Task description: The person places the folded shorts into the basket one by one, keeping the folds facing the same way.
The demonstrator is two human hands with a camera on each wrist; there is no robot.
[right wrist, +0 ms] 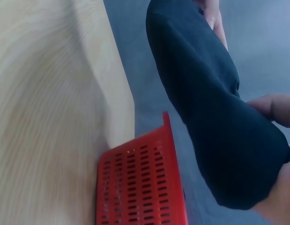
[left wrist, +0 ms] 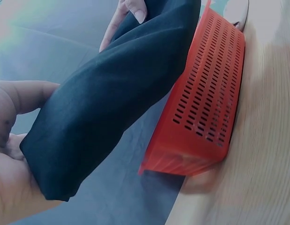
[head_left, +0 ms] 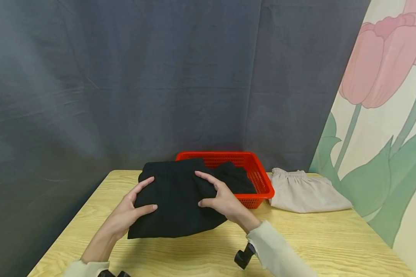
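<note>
Between both hands, a folded black garment (head_left: 176, 207) is held up over the table, with a seamed band along its far edge. My left hand (head_left: 124, 216) grips its left side, thumb and forefinger on the upper face and the other fingers hidden beneath. My right hand (head_left: 226, 202) holds the right side in the same way. In the left wrist view the thick folded cloth (left wrist: 102, 98) hangs beside the basket's perforated wall. From the right wrist, the garment (right wrist: 205, 103) shows clear of the tabletop, its lower side bulging.
A red plastic basket (head_left: 268, 192) stands behind the garment, partly covered by it in the head view. Another black cloth (head_left: 234, 177) lies inside. Right of the basket, a folded beige garment (head_left: 305, 194) with a gathered waistband rests on the wooden table (head_left: 298, 242). A dark curtain (head_left: 166, 84) hangs behind.
</note>
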